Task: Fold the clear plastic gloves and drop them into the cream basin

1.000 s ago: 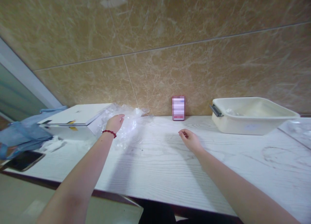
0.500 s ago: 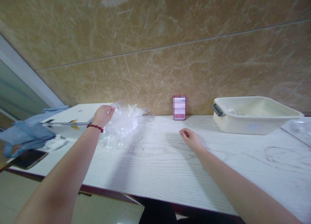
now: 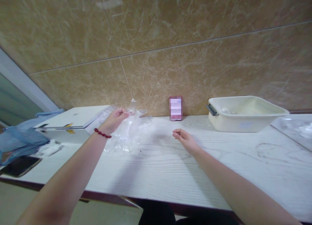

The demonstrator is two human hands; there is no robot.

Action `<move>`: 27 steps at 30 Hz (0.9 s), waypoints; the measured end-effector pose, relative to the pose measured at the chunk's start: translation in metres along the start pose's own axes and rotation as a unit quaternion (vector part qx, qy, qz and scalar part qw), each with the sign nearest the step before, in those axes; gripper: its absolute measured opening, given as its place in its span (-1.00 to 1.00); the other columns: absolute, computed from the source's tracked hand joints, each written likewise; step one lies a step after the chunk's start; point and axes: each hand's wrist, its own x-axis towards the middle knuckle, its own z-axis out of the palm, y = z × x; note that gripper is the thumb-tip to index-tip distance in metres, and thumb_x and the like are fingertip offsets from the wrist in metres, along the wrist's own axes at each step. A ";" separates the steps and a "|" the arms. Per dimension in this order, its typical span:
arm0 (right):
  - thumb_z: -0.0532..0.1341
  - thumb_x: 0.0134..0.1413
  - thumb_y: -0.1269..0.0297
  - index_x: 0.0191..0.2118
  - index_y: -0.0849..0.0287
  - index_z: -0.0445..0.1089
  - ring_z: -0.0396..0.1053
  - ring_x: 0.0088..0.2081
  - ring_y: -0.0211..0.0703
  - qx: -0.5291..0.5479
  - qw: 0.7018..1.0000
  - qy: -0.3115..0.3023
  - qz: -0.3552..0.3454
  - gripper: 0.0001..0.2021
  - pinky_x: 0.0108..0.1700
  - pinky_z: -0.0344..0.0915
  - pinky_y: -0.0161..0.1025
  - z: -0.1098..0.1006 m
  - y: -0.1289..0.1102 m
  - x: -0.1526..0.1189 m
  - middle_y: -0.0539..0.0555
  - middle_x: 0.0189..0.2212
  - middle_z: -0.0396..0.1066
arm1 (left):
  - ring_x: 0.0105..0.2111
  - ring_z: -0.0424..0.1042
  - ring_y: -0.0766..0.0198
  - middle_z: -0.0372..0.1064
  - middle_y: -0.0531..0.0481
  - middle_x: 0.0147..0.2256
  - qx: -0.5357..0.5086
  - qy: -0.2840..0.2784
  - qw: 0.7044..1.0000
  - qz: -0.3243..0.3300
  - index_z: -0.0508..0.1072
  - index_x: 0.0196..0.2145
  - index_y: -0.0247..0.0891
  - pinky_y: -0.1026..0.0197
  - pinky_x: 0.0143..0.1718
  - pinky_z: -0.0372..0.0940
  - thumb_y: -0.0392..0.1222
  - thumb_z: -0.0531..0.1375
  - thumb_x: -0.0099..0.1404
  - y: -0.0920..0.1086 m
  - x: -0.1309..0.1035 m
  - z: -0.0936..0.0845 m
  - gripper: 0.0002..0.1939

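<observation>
My left hand, with a dark red beaded bracelet at the wrist, pinches a clear plastic bag by its edge. The bag is drawn up from a loose pile of crinkled clear plastic lying on the white table. My right hand is over the middle of the table with its fingers pressed together; something tiny may be at the fingertips, too small to make out. Behind it, a blurred red-and-white card or phone leans upright against the wall.
A cream bin with a grey handle stands right of centre, some clear plastic inside. More plastic lies far right. A white box, blue cloth, white crumpled tissue and a dark phone are at the left.
My left hand has moved right and lifted a bag partly out of the plastic pile. My right hand has barely moved. The whole view has shifted slightly.
</observation>
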 end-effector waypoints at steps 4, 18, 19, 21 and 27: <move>0.09 -0.09 0.08 -0.22 0.16 0.23 0.28 -0.21 -0.27 0.187 0.980 -0.062 0.035 -0.68 -0.14 0.19 -0.22 0.001 -0.001 -0.004 0.07 -0.28 0.33 | -0.33 0.37 0.22 0.36 0.04 -0.49 -0.158 -0.070 0.983 -0.059 0.11 -0.66 -0.27 0.17 -0.23 0.16 -0.20 0.24 -0.13 -0.002 -0.010 0.053 -0.69; 0.22 -0.26 0.08 -0.36 0.16 0.26 0.33 -0.27 -0.22 0.344 0.930 -0.040 0.119 -0.69 -0.26 0.26 -0.26 -0.004 -0.006 -0.003 0.01 -0.36 0.36 | -0.24 0.36 0.20 0.34 0.04 -0.28 -0.314 -0.087 0.935 -0.140 0.10 -0.58 -0.28 0.24 -0.36 0.25 -0.32 0.23 -0.11 -0.024 -0.024 0.134 -0.71; 0.22 -0.25 0.10 -0.39 0.17 0.25 0.34 -0.28 -0.23 0.349 0.929 -0.040 0.117 -0.71 -0.26 0.26 -0.27 -0.005 -0.005 -0.003 0.00 -0.39 0.36 | -0.23 0.35 0.21 0.33 0.04 -0.26 -0.309 -0.085 0.935 -0.152 0.09 -0.59 -0.28 0.29 -0.39 0.24 -0.33 0.23 -0.11 -0.026 -0.025 0.133 -0.70; 0.22 -0.25 0.12 -0.44 0.17 0.22 0.34 -0.32 -0.26 0.371 0.921 -0.041 0.112 -0.74 -0.25 0.26 -0.28 -0.006 -0.005 -0.001 -0.02 -0.43 0.35 | -0.29 0.36 0.29 0.32 0.05 -0.28 -0.304 -0.087 0.933 -0.173 0.06 -0.62 -0.29 0.40 -0.50 0.19 -0.34 0.24 -0.12 -0.032 -0.029 0.130 -0.67; 0.23 -0.26 0.11 -0.45 0.16 0.17 0.33 -0.51 -0.39 0.367 0.920 -0.014 0.136 -0.71 -0.50 0.24 -0.44 -0.006 -0.005 0.002 -0.08 -0.49 0.32 | -0.54 0.28 0.52 0.25 0.10 -0.44 -0.330 -0.112 0.912 -0.216 0.05 -0.63 -0.29 0.49 -0.66 0.08 -0.41 0.22 -0.10 -0.053 -0.042 0.114 -0.67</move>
